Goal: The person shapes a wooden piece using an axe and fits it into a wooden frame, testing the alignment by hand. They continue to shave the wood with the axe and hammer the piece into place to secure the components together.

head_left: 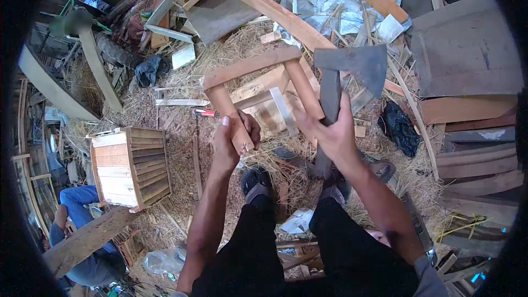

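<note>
My left hand is closed around the lower end of one leg of a U-shaped wooden frame, made of a crossbar with two legs. In my right hand is an axe, gripped by its dark handle. The axe's grey metal head points up, its broad edge to the right. Fingers of my right hand reach over to the end of the frame's other leg. Beneath the frame lie pale wood blocks on the shavings, in front of my shoes.
A red-handled tool lies on the straw-strewn floor. At left stands a slatted wooden box, with a person in blue trousers beside a plank. Curved boards are stacked at right, near a black plastic bag.
</note>
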Tool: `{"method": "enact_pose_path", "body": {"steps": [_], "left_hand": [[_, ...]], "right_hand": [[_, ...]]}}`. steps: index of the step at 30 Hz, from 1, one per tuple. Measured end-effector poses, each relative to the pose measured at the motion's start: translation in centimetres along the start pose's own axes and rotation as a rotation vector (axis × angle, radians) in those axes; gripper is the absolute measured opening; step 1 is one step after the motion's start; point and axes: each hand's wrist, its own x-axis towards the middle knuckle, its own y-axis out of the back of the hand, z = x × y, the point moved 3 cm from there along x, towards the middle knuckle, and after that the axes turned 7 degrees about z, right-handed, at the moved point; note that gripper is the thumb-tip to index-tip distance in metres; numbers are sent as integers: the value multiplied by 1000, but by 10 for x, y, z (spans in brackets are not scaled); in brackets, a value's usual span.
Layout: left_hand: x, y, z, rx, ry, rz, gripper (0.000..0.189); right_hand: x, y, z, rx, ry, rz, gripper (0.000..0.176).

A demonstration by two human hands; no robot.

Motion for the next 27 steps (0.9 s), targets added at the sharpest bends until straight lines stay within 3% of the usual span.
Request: {"method": "enact_pose_path", "body": {"steps": [8, 19, 20, 24, 27], "left_hand": [[20, 28, -28, -164, -14, -25, 52], [33, 56, -56, -227, -11, 65, 53], [32, 58, -58, -224, -33, 57, 50], [33, 66, -76, -237, -52, 86, 51], [31, 65, -78, -202, -28, 174, 52]], "right_hand": [[33, -9, 3, -44, 161, 26, 57], [41, -35, 21, -134, 316, -28, 66], [39, -35, 24, -122, 248, -79, 71], [34, -39, 20, -242, 340, -53, 68], [21, -24, 18, -308, 112, -23, 56]]}}
